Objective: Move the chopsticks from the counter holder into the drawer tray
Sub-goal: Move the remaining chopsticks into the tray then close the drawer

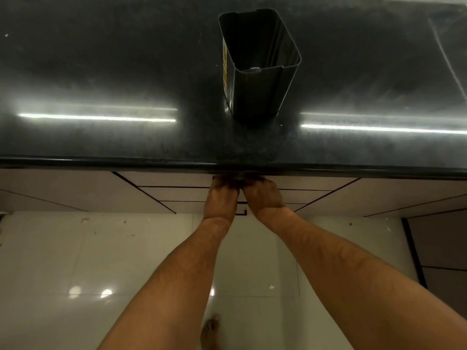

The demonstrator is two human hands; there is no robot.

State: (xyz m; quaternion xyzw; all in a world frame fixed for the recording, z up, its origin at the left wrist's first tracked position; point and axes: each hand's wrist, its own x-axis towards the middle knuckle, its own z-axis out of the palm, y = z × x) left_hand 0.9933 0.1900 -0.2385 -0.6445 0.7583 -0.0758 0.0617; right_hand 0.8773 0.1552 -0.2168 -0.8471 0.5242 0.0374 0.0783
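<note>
Bare foot (211, 332): nearest the camera, on the glossy pale tiled floor (75, 261); toes show, the heel is cut off by the bottom edge.
Forearms: both bare, running up from the bottom edge to the cabinet front; elbows out of frame.
Left hand (222, 195): back of the hand toward the camera, at the top drawer front (177, 181) just under the counter lip; fingertips hidden in shadow.
Right hand (262, 195): just beside the left hand, touching or nearly so, at the same drawer front; fingertips likewise hidden.
Grip: cannot tell for either hand; the fingers curl out of sight under the overhang, and nothing held can be seen.
Dark rectangular metal holder (260, 66): upright on the polished black stone counter (101, 72), near its front, directly behind the hands; interior dark, with only a small pale glint low inside.
Chopsticks: none visible; the drawer tray is hidden, as the drawer front sits flush.
Label: yellow sticker (225, 69) with dark print on the holder's left face, seen edge-on; wording unreadable.
Lower drawers: dark handle (242, 212) partly covered by the wrists.
Counter glare: two bright light streaks, left and right.
</note>
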